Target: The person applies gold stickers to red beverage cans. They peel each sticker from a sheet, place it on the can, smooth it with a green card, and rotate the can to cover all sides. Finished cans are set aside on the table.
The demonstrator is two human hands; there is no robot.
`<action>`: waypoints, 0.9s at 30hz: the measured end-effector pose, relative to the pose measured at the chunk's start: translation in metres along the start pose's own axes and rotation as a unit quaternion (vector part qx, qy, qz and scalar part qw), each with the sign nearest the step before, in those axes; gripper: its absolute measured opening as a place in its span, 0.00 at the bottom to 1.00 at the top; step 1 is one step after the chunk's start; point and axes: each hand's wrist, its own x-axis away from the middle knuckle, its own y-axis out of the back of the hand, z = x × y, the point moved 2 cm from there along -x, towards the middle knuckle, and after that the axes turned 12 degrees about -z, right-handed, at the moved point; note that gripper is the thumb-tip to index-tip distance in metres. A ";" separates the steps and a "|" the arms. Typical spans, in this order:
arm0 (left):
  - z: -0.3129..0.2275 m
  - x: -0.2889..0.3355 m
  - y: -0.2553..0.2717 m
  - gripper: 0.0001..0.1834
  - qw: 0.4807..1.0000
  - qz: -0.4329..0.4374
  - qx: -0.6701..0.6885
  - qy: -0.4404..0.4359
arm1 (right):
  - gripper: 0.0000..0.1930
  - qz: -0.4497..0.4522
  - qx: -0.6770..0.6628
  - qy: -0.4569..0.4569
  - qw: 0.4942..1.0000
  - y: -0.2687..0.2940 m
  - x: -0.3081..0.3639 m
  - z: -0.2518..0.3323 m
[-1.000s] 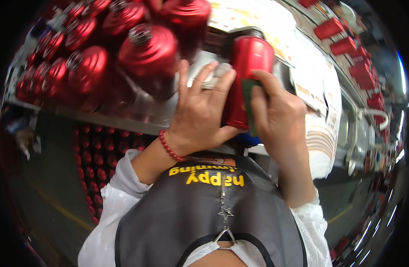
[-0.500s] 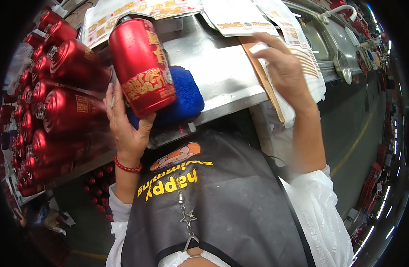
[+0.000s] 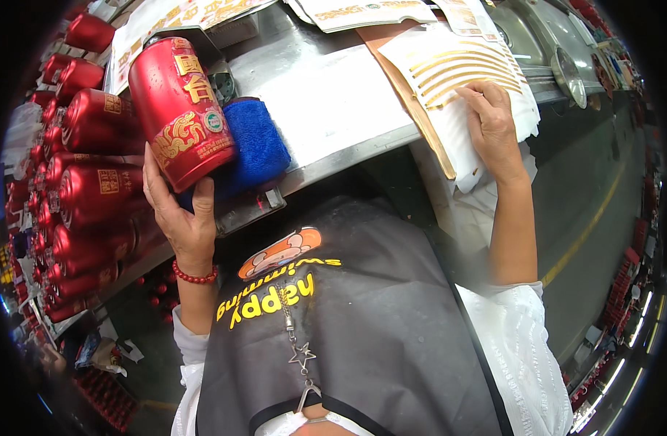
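My left hand [image 3: 181, 221] cups the base of a red metallic bottle [image 3: 177, 109], thumb and fingers around its lower end. The bottle has gold lettering, a gold dragon pattern and a small round green mark; it lies tilted with its base toward me. Under it is a folded blue towel [image 3: 257, 142]. My right hand [image 3: 493, 127] is at a white sheet with curved gold strips [image 3: 460, 62]. Its fingers are curled and pinched at the lowest strip; the fingertips partly cover what they grip.
Many red bottles [image 3: 94, 192] lie stacked at the left. Printed sheets [image 3: 377, 13] lie along the far side of the metal table [image 3: 319, 87]. A brown board [image 3: 413, 109] lies beneath the gold-striped sheet. A metal ladle [image 3: 568, 76] and a sink basin [image 3: 518, 33] are at the far right.
My right hand has come down from above the sheets onto the gold strips, its fingers closing. The view has shifted, so the bottle and my left hand appear farther left.
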 end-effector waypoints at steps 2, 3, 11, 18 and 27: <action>-0.001 0.001 0.000 0.45 1.000 0.001 -0.007 -0.004 | 0.13 0.019 -0.005 0.008 1.000 0.000 0.000 0.002; -0.001 0.001 0.000 0.45 1.000 0.001 -0.010 -0.005 | 0.13 0.029 -0.007 0.012 0.999 0.001 0.001 0.004; 0.000 0.002 -0.002 0.44 1.000 -0.003 0.009 0.011 | 0.11 0.057 -0.099 0.000 0.993 -0.001 -0.004 0.010; 0.003 0.003 -0.002 0.45 1.000 -0.006 0.012 0.011 | 0.06 0.082 -0.111 0.022 0.990 0.000 -0.006 0.006; 0.003 0.003 -0.001 0.44 1.000 -0.006 0.005 0.012 | 0.03 0.041 -0.206 -0.117 0.971 0.006 -0.002 -0.020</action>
